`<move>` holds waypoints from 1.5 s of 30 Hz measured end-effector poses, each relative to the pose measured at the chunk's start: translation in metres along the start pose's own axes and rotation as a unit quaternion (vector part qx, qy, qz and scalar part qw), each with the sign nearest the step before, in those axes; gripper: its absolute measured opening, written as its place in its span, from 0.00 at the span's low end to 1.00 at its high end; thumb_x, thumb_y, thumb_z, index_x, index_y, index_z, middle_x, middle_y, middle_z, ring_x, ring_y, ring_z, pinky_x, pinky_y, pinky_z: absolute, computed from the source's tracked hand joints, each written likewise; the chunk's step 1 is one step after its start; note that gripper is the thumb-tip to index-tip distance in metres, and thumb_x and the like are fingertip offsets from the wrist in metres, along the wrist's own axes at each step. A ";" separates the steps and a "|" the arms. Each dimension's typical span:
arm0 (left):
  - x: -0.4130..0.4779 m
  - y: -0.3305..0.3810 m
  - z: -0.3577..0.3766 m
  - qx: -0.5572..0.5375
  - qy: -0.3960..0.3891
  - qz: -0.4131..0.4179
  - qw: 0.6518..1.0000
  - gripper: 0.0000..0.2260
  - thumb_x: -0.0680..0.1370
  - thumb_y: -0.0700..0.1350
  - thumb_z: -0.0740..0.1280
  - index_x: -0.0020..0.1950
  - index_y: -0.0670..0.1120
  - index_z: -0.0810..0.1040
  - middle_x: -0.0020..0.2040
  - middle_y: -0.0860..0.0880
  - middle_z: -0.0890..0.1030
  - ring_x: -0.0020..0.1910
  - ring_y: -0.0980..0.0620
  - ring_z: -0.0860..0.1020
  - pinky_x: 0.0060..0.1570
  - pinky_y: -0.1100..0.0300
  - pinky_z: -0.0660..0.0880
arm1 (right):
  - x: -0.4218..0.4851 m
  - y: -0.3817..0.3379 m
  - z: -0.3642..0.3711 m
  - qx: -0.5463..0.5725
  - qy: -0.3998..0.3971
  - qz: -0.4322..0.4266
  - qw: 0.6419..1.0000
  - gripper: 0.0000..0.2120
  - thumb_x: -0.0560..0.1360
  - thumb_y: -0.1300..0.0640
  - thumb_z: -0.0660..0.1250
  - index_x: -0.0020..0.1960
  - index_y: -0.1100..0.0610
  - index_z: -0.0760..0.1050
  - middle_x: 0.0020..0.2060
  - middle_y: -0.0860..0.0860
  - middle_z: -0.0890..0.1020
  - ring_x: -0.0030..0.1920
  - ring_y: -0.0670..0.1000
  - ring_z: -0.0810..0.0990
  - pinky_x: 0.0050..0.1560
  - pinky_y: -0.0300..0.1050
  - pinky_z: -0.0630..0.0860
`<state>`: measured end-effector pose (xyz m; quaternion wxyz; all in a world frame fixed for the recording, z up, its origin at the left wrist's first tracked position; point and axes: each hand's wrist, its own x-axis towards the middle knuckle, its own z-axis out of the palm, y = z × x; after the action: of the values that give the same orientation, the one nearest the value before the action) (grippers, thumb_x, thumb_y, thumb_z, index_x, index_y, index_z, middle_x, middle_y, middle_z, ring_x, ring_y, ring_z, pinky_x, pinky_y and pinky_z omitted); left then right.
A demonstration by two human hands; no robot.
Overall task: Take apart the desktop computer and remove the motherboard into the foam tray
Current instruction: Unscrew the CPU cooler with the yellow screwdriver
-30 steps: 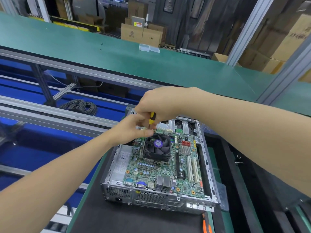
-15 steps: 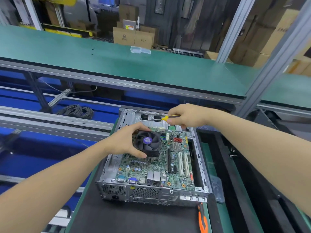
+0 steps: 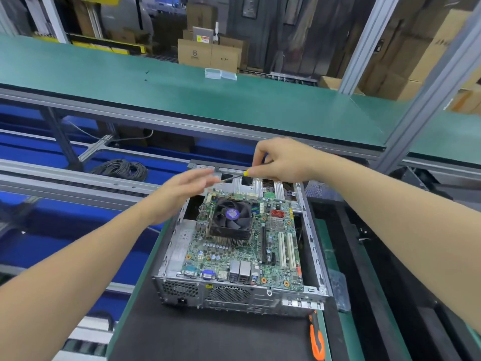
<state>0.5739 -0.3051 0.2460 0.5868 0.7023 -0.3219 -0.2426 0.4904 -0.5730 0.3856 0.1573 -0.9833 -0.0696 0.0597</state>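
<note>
Green-topped conveyor shelving (image 3: 182, 100) and stacked cardboard boxes (image 3: 210, 53) fill the upper frame. Below them, a black-matted worktop (image 3: 208, 334) carries the open desktop computer chassis (image 3: 234, 294) at centre. The motherboard (image 3: 223, 257) lies flat inside the chassis, with the heatsink fan (image 3: 230, 217) mounted on its upper half. The right hand (image 3: 283, 162), above the far chassis edge, pinches a yellow-handled screwdriver (image 3: 235, 177) whose shaft points left toward the left hand (image 3: 182, 194). The left fingers are extended and released, holding nothing, with their tips close to the shaft tip; blur hides whether they touch it. An orange-handled tool (image 3: 316, 337) lies on the worktop at lower right. A black tray (image 3: 385, 256) to the right of the chassis is probably the foam tray. Handling: the board is judged stiff but fragile, and light apart from the heatsink, which biases weight toward the far end. Grip it by bare board edges or the heatsink body, never by slots, capacitors or rear ports. Lift it level, as the rear ports may catch on the chassis panel.
</note>
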 end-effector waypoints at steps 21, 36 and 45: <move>0.013 -0.023 0.010 0.076 0.116 0.053 0.989 0.03 0.77 0.43 0.75 0.50 0.49 0.87 0.48 0.51 0.87 0.48 0.51 0.85 0.50 0.60 0.80 | 0.072 -0.092 0.008 -0.089 -0.027 0.016 0.996 0.11 0.66 0.51 0.78 0.33 0.57 0.81 0.28 0.51 0.75 0.31 0.53 0.69 0.31 0.43 0.67; 0.016 -0.029 0.009 0.077 0.100 0.037 0.991 0.08 0.78 0.43 0.74 0.44 0.57 0.85 0.45 0.53 0.86 0.46 0.55 0.83 0.52 0.57 0.78 | 0.074 -0.082 0.014 -0.068 -0.027 0.016 0.997 0.12 0.65 0.52 0.77 0.36 0.61 0.83 0.25 0.51 0.74 0.29 0.52 0.68 0.28 0.40 0.64; 0.013 -0.019 0.005 0.035 0.047 0.061 0.996 0.11 0.81 0.40 0.70 0.50 0.57 0.86 0.53 0.50 0.87 0.55 0.51 0.84 0.56 0.59 0.77 | 0.072 -0.097 0.003 -0.164 -0.113 -0.049 0.979 0.03 0.72 0.55 0.77 0.44 0.51 0.84 0.31 0.47 0.85 0.35 0.47 0.82 0.39 0.43 0.78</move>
<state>0.5821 -0.3156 0.2269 0.5900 0.7123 -0.3442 -0.1618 0.5490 -0.4694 0.4068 -0.0126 -0.9780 -0.1436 0.1506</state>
